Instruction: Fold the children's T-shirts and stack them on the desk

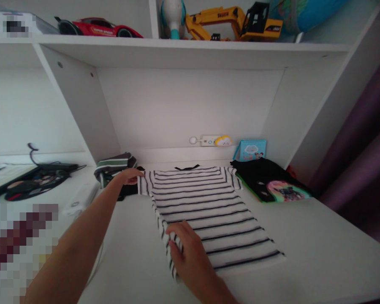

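Observation:
A white T-shirt with dark stripes lies spread out on the white desk, its neckline toward the back wall. My left hand reaches to the sleeve at the far left, fingers closed on its edge. Nearer to me, my right hand has thumb and fingers pinched around the shirt's left side, where the cloth is bunched and slightly raised. Beyond the left hand lies a rolled or crumpled striped cloth, green, grey and white, with black fabric under it.
Folded black clothing with a colourful print sits at the right. Behind it stands a blue desk calendar. A power strip is on the back wall. Overhead, a shelf carries a red toy car and a yellow toy excavator.

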`<state>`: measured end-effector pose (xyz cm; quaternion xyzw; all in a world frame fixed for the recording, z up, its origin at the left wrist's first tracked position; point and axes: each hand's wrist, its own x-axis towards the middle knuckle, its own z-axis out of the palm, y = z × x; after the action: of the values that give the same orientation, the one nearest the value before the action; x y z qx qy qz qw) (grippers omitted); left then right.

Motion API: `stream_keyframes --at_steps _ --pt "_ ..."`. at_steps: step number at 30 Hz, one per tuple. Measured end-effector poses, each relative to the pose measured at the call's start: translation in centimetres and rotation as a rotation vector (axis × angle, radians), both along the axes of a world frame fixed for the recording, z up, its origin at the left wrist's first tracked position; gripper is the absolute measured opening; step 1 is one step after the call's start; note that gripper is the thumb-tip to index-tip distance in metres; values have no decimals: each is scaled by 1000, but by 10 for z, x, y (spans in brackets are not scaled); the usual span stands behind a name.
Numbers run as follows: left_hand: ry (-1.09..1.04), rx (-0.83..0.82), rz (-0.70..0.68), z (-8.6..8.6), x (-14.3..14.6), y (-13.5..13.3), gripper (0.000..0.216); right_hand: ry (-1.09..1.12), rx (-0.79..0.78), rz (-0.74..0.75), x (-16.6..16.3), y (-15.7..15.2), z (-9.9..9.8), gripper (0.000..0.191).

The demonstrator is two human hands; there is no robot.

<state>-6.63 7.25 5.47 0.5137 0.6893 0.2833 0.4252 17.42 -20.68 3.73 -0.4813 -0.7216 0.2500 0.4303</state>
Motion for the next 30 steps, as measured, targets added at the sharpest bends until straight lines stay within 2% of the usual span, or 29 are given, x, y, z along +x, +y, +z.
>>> stream_keyframes --at_steps 3,5,8,10,14,18,20,23,27,30 --pt "-110 58 50 5 10 7 23 7 -37 11 16 -5 -4 30" --pt "-173 126 65 10 29 14 28 -24 -68 -19 25 -8 -10 26" --pt "-236 236 51 15 71 26 35 -91 -56 -95 35 -13 -20 24" --pt "-249 297 20 13 105 34 35 -147 -26 -126 43 -16 -27 23" --pt "-190 352 -42 -11 166 44 30 -232 -26 -158 55 -18 -41 18" --pt "-81 398 -74 -42 202 42 29 -275 -75 -162 56 -18 -53 17" --pt "-36 431 -104 -51 207 40 29 -284 -95 -157 56 -19 -55 19" --pt "41 505 -141 -51 196 40 29 -335 -56 -181 59 -21 -52 23" --pt "185 539 -101 -49 155 44 29 -528 194 -156 57 -19 -57 47" --pt "267 491 -81 -57 125 41 27 -540 361 -70 39 -17 -82 58"
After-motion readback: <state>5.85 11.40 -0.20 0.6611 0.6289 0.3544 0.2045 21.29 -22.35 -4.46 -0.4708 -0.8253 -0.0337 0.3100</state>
